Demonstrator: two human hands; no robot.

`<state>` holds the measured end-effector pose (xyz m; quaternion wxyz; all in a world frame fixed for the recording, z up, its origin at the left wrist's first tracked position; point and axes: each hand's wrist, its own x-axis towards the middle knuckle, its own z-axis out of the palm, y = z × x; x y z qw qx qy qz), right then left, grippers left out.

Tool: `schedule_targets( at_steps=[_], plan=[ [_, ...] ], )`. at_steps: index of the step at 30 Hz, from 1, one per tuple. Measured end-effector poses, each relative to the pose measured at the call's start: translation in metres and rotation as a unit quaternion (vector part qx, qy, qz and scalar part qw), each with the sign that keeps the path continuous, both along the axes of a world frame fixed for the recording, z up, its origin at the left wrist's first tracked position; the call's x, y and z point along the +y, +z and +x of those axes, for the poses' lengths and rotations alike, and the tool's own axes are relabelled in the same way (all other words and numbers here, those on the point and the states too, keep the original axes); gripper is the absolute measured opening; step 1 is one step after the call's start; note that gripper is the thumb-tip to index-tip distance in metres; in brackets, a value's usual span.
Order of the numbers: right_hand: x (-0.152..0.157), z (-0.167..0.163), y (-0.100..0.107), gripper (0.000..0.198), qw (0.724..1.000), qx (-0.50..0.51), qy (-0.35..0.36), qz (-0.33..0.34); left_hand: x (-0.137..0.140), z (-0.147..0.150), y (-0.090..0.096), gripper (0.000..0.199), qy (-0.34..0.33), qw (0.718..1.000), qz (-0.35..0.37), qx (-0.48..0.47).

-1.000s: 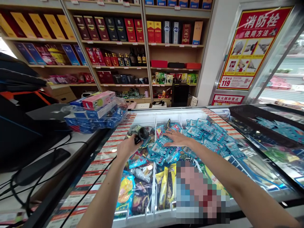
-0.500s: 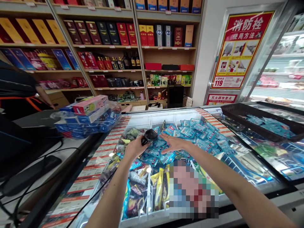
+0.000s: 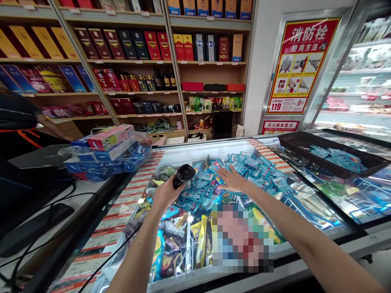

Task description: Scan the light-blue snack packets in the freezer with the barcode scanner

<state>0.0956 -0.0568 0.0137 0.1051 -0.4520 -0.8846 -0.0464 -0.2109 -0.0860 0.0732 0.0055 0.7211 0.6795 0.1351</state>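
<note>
My left hand (image 3: 167,193) is closed around the handle of a black barcode scanner (image 3: 185,174), its head pointing over the freezer's glass top. Many small blue packets (image 3: 197,189) lie spread on the glass, below the scanner and off to the right. My right hand (image 3: 233,179) is open, fingers spread and stretched out over the packets, with a ring on one finger. Whether its fingertips press on a packet I cannot tell. Through the glass, wrapped ice creams (image 3: 200,240) show in white wire baskets.
A dark brown tray (image 3: 371,169) with more blue packets stands at the right. Plastic-wrapped boxes (image 3: 106,152) sit left of the freezer (image 3: 236,143). A black cable (image 3: 111,253) runs beneath my left arm. A co-worker's arm (image 3: 53,126) is at far left, before shelves of boxed goods.
My left hand has drawn the scanner slightly to the left. My right hand has moved a little to the right across the packets. The camera view has shifted slightly.
</note>
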Motion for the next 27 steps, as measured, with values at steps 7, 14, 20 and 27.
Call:
schedule_targets(
  at_steps=[7, 14, 20, 27],
  plan=[
    [0.017, -0.034, 0.014, 0.054, 0.991, 0.100, -0.087, -0.019, -0.016, 0.003, 0.000, 0.047, -0.008, 0.999, 0.037, 0.039],
    [0.041, -0.060, 0.021, 0.054, 0.983, 0.113, -0.092, -0.112, -0.026, -0.007, -0.010, 0.037, -0.076, 0.989, 0.107, 0.062],
    [0.043, -0.051, 0.023, 0.073, 0.964, 0.144, -0.086, -0.208, -0.030, -0.006, -0.013, 0.035, -0.087, 0.991, 0.089, 0.053],
    [0.042, -0.046, 0.036, 0.076, 0.957, 0.095, 0.045, -0.271, -0.040, -0.005, -0.014, 0.032, -0.107, 0.990, 0.070, 0.053]
  ],
)
